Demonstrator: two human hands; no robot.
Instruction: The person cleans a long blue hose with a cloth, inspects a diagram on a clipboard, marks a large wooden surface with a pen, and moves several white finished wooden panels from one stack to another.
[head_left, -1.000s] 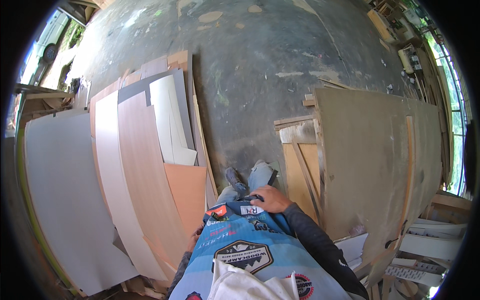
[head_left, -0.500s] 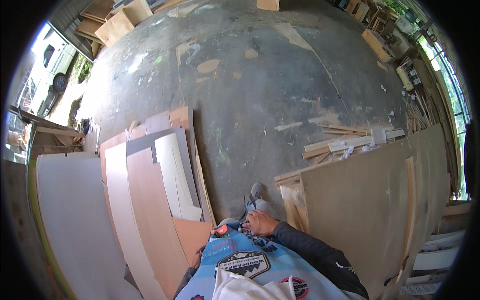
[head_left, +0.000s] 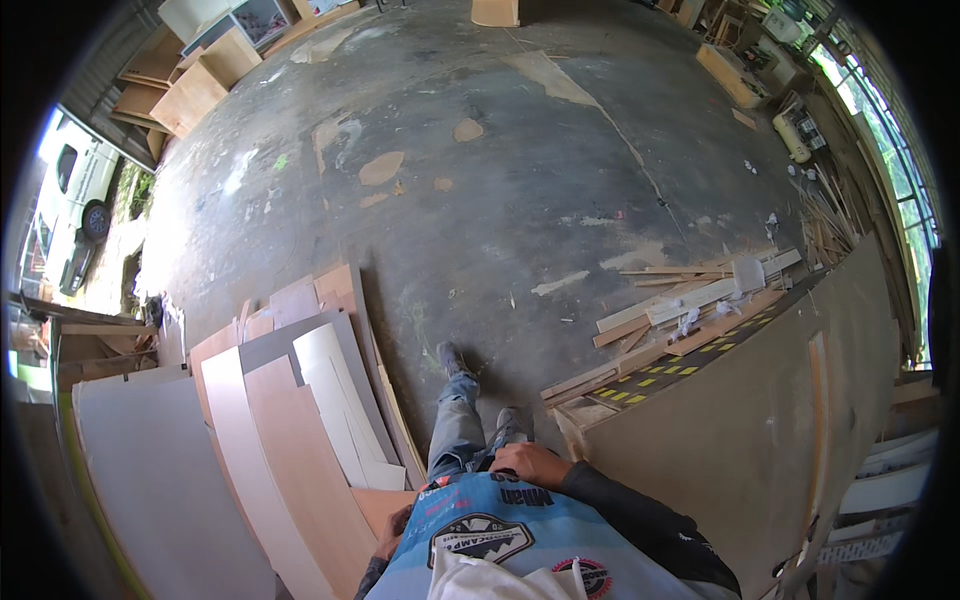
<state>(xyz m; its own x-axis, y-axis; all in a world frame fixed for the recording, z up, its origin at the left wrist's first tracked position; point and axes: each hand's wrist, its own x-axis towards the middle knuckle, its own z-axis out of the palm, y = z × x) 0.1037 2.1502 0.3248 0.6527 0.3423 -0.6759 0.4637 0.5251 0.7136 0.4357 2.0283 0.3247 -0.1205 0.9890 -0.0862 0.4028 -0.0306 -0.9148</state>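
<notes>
Head camera: wide fisheye, head-worn, facing down and forward. Shirt (head_left: 560,530) close, filling the lower edge; floor (head_left: 450,230) farther off, ahead; car (head_left: 72,195) distant, upper left. Outer rim dark, detail there hard to judge.

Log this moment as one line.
right hand: at shirt front; left hand: beside shirt, near boards; floor: wood strips, ahead right

The grey floor (head_left: 500,220) before me is worn and marked by tan patches (head_left: 382,168) and a long pale line. Ahead to my right, it carries a loose pile of wooden strips (head_left: 690,305) with white scraps (head_left: 687,321) among them. At its far side stands a wooden piece (head_left: 495,13). The base of the sheet panels (head_left: 300,460) at my left is hidden.
</notes>
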